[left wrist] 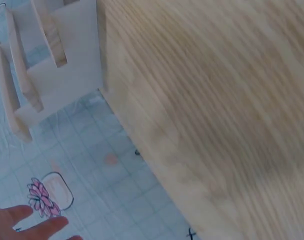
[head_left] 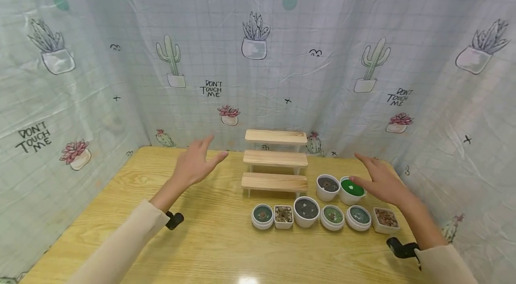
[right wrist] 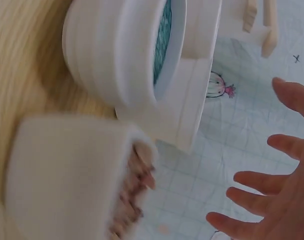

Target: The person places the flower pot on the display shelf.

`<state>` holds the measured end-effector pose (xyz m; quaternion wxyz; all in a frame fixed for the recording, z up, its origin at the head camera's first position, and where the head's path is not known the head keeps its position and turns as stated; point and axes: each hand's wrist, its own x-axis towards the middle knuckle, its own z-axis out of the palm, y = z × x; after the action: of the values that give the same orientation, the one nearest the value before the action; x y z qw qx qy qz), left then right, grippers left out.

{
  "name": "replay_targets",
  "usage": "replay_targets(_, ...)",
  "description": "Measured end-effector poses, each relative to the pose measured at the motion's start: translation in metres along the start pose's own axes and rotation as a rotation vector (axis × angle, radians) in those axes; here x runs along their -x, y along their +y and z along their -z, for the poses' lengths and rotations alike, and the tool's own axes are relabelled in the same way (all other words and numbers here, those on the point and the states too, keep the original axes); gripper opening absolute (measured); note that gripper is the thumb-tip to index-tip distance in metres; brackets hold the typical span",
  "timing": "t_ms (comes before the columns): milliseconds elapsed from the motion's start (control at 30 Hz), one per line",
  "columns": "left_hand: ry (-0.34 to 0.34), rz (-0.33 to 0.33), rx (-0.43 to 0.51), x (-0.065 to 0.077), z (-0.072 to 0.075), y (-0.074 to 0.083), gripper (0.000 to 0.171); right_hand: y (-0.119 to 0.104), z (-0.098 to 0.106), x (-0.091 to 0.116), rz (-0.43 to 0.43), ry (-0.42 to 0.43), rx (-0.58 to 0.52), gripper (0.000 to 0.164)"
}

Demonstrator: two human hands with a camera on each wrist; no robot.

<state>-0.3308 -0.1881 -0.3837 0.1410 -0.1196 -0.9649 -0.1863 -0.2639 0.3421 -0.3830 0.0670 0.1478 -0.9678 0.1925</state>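
Note:
My left hand (head_left: 195,161) hovers over the table left of a three-tier wooden shelf (head_left: 275,182), fingers extended and holding nothing. On the other side, my right hand (head_left: 383,180) reaches out above the right-hand pots, its fingers spread and nothing in them. In the head view its thumb overlaps the white pot with a green top (head_left: 352,187). In the right wrist view a square white pot of brown chips (right wrist: 67,175) and a round pot with teal filling (right wrist: 102,50) stand close by, apart from the fingers.
A front row holds several small white pots, among them a round dark-filled pot (head_left: 306,210) and a square pebble-filled pot (head_left: 284,216). Another dark-filled pot (head_left: 327,186) stands behind. A cactus-print curtain (head_left: 290,73) encloses the wooden table (head_left: 217,239) at the back and sides.

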Motion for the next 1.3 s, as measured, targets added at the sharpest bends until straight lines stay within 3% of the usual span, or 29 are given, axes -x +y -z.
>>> replay_targets(167,-0.036,0.022,0.194,0.005,-0.016,0.009,0.092,0.000,-0.009,0.005,-0.003,-0.005,-0.108,0.084)
replay_targets(367,-0.069,0.048,0.454,0.014,-0.040,0.019,0.083,-0.006,-0.014,0.005,-0.025,-0.039,-0.162,0.087)
replay_targets(600,-0.099,0.145,0.751,0.023,-0.059,0.029,0.074,-0.002,-0.018,0.000,-0.057,-0.039,-0.206,0.093)
replay_targets(767,-0.111,0.210,0.923,0.024,-0.068,0.034,0.073,0.004,-0.024,-0.003,-0.071,-0.040,-0.266,0.095)
replay_targets(900,-0.160,0.262,1.058,0.022,-0.074,0.038,0.071,0.010,-0.029,-0.003,-0.087,-0.039,-0.337,0.092)
replay_targets(1033,-0.207,0.316,1.139,0.019,-0.079,0.041,0.069,0.015,-0.033,-0.002,-0.102,-0.050,-0.397,0.090)
replay_targets(1300,-0.200,0.318,1.150,0.021,-0.091,0.045,0.080,0.016,-0.037,-0.004,-0.108,-0.070,-0.421,0.091)
